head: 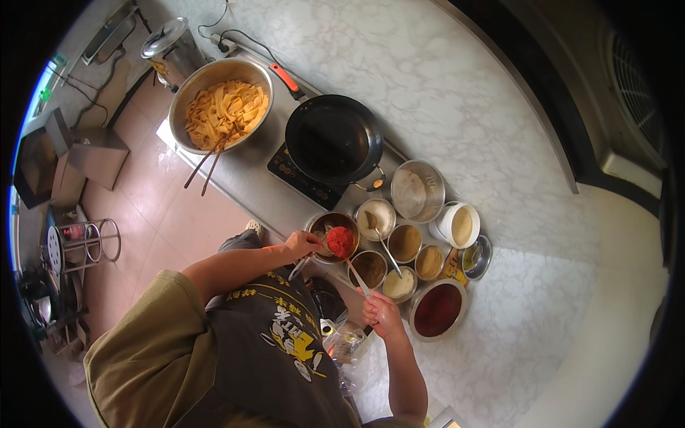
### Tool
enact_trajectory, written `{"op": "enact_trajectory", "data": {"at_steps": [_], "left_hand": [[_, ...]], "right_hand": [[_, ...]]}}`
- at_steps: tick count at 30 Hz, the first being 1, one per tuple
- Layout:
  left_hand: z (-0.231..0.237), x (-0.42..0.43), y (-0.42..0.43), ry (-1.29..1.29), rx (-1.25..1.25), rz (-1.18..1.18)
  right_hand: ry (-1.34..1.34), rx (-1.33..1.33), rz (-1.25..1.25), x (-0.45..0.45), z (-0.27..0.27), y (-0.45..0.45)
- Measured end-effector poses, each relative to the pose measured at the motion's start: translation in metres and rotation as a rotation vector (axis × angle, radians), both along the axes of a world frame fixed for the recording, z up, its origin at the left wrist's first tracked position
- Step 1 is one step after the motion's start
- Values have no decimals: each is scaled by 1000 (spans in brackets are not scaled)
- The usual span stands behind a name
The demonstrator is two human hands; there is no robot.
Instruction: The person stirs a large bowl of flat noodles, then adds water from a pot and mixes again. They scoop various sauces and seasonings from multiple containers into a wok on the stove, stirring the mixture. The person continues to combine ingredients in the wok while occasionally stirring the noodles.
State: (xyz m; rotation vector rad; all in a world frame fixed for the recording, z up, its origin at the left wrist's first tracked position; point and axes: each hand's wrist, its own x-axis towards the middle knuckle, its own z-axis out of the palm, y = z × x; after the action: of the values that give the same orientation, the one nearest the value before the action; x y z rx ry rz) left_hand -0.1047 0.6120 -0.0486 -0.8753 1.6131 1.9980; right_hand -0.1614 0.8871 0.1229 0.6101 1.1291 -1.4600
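My right hand (382, 314) grips the pale handle of a spoon (365, 286). A heap of red powder or paste (340, 241) sits on the spoon's far end, over a steel bowl (320, 220). My left hand (303, 245) has its fingers bent at that bowl's left rim. Just below these fingers a metal utensil handle (297, 268) sticks out; whether the hand pinches it or the rim I cannot tell. Right of the bowl stand a tub of white powder (382, 209) with a spoon in it and several tubs of seasoning, one with brown powder (405, 243).
A black frying pan (330, 140) rests on an induction cooker (305, 179). Farther left, a large steel basin (178, 125) holds wide noodles (227, 112), with chopsticks (212, 165) jutting over the counter edge. A pot of dark red liquid (439, 309) stands at right, near a white tub (440, 223).
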Motion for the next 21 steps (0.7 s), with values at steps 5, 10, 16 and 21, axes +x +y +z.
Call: {"op": "enact_trajectory", "data": {"at_steps": [5, 10, 16, 21], "left_hand": [[0, 0, 1, 7, 0, -23], [3, 7, -6, 37, 8, -35], [41, 14, -19, 71, 72, -43], [88, 19, -30, 136, 223, 26]], "right_hand": [[0, 0, -20, 1, 0, 2], [-9, -8, -37, 4, -3, 3], [-13, -24, -51, 7, -13, 9], [-33, -2, -51, 8, -23, 9]]}}
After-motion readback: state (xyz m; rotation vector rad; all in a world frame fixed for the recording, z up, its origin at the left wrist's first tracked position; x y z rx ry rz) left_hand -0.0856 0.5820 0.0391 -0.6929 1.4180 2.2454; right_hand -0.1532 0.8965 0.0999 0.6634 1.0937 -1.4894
